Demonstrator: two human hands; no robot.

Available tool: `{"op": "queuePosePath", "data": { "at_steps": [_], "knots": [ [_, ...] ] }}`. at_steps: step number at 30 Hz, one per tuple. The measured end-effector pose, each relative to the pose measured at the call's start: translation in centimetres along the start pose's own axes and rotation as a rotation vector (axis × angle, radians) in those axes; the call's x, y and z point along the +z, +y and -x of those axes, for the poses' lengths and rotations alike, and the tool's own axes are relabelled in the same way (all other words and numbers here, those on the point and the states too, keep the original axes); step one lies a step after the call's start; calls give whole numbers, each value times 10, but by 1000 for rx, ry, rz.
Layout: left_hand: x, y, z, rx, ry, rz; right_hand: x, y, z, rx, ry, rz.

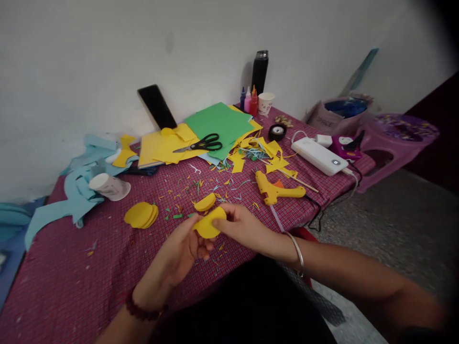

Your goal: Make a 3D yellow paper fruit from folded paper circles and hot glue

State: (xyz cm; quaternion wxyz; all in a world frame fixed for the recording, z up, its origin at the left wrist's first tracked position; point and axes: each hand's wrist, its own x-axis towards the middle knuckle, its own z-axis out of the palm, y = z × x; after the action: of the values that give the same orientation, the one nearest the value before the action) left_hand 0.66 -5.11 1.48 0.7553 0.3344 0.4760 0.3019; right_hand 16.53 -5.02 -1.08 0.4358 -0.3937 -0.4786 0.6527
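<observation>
Both hands meet over the near edge of a table covered in red checked cloth point(71, 286). My left hand point(179, 253) and my right hand point(244, 227) pinch the same folded yellow paper circle point(209, 224) from either side. Just beyond it lies another folded yellow circle point(205, 202). A stack of flat yellow circles point(141, 215) sits to the left. A yellow glue gun point(276, 189) rests to the right of my right hand.
Black scissors point(202, 144) lie on yellow and green paper sheets point(218, 122) at the back. A tipped paper cup point(109, 186), blue paper strips point(77, 191), a white power bank point(319, 156), glue bottles point(249, 100), a black flask point(259, 71) and a phone point(157, 106) stand around. A purple stool point(398, 138) is at the right.
</observation>
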Motion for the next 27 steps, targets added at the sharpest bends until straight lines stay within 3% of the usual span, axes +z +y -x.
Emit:
{"op": "queuePosePath", "data": {
  "at_steps": [7,16,18,20,21,24,27],
  "knots": [
    [5,-10,4,227,168,-215,-13,-9,9,-26,-50,66],
    [2,-15,10,387,222,-532,-15,-10,16,23,-31,102],
    [0,-22,21,642,300,-780,-14,-5,19,83,-40,71],
    [1,-29,33,1090,391,-1203,-10,0,22,173,-64,-22],
    [1,-32,37,1244,402,-1408,-8,2,23,226,-77,-76],
    [-1,-36,41,1465,313,-1723,-2,5,27,353,-110,-181],
    [-17,-34,31,1510,358,-1699,-13,-5,32,326,-196,-66]
  ]
}}
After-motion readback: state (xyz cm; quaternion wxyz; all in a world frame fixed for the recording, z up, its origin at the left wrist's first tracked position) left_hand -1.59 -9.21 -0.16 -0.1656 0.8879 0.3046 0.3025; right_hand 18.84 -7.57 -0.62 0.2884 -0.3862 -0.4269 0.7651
